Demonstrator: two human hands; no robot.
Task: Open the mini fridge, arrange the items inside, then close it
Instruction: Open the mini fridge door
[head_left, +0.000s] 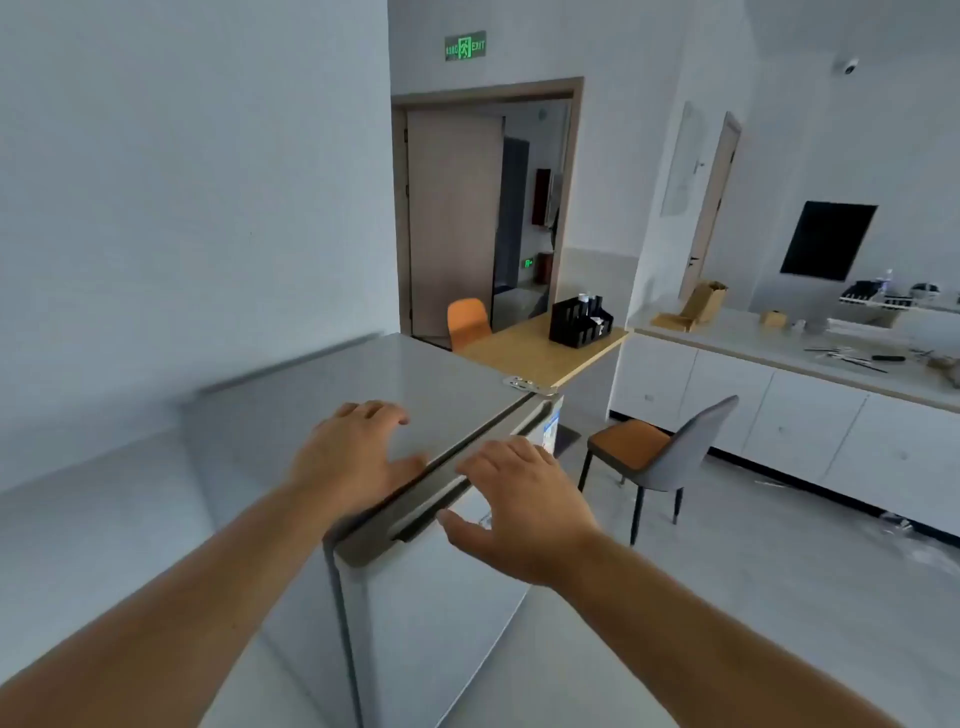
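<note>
A grey mini fridge (332, 395) stands against the wall below me, its door (441, 613) closed and its contents hidden. My left hand (358, 447) lies flat on the fridge's top near the front edge, fingers spread. My right hand (519, 499) hovers in front of the door's top edge, fingers apart, fingertips at the dark recessed handle strip (441, 499). Neither hand holds anything.
A wooden table (540, 348) with a black organiser (579, 319) stands just behind the fridge. A grey and orange chair (660, 452) sits to the right, before a white counter (779, 384) with clutter. An orange chair (467, 319) and an open doorway (519, 218) lie beyond.
</note>
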